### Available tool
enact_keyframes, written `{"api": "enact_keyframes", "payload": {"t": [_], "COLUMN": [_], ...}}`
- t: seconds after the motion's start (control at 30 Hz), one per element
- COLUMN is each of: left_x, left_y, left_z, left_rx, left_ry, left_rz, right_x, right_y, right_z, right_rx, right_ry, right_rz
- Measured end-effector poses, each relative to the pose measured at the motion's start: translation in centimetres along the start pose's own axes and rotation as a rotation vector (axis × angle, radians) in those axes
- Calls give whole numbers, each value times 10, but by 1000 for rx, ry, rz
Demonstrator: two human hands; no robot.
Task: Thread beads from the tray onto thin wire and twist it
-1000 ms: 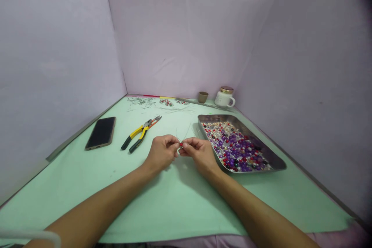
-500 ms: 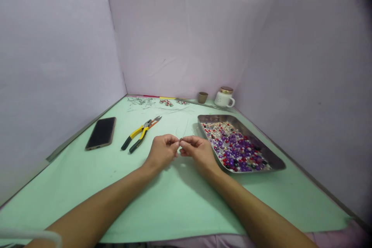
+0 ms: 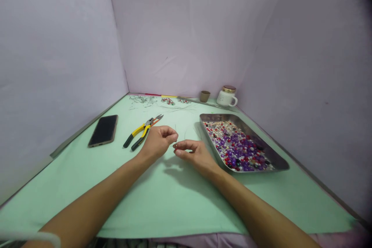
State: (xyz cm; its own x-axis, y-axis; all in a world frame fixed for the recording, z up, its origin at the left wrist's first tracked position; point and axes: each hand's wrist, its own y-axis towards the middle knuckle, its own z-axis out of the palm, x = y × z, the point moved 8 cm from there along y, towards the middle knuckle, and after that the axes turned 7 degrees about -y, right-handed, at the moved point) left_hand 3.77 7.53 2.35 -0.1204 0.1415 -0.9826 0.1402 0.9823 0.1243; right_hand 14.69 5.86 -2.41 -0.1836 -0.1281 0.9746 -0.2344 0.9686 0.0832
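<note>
Both hands meet above the middle of the green tabletop. My left hand (image 3: 161, 139) pinches a thin wire (image 3: 175, 128), one end of which sticks up past the fingertips. Just below and to the right, my right hand (image 3: 194, 154) has thumb and forefinger closed on a small red bead (image 3: 175, 150) that appears to be on the wire. Finer details between the fingertips are too small to make out. Right of the hands stands a metal tray (image 3: 213, 146) of mixed purple, red, white and black beads (image 3: 242, 147).
Yellow-and-black pliers (image 3: 141, 133) lie left of my hands, with a phone (image 3: 104, 131) farther left. At the back are cut wires (image 3: 142, 100), beaded pieces (image 3: 167, 101), a small brown cup (image 3: 205, 96) and a lidded white mug (image 3: 226, 97). Walls enclose the table's back and sides.
My hands have moved slightly apart, the left one up and the right one a little lower. A red bead and wire now show between them. The view has shifted slightly.
</note>
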Motion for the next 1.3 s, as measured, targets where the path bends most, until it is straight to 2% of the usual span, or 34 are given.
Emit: {"api": "enact_keyframes", "payload": {"t": [0.17,0.4,0.6,0.8,0.93,1.2,1.3], "left_x": [3,2,-12,-9,-11,-11,-14], "left_y": [1,0,-12,-10,-10,-9,-6], "left_z": [0,0,-4,-3,-2,1,1], "left_rx": [-14,-25,-136,-96,-93,-70,2], "left_ry": [31,49,33,149,243,281,368], "left_rz": [29,184,303,228,282,260,257], "right_x": [-2,-10,-6,-4,-4,-9,-12], "right_y": [0,2,1,-1,-1,0,0], "right_z": [-3,-3,-5,0,3,0,-4], "right_rx": [-70,-80,-117,-91,-57,-121,-140], "right_ry": [-21,96,187,205,258,221,224], "right_rz": [24,31,39,23,41,69,97]}}
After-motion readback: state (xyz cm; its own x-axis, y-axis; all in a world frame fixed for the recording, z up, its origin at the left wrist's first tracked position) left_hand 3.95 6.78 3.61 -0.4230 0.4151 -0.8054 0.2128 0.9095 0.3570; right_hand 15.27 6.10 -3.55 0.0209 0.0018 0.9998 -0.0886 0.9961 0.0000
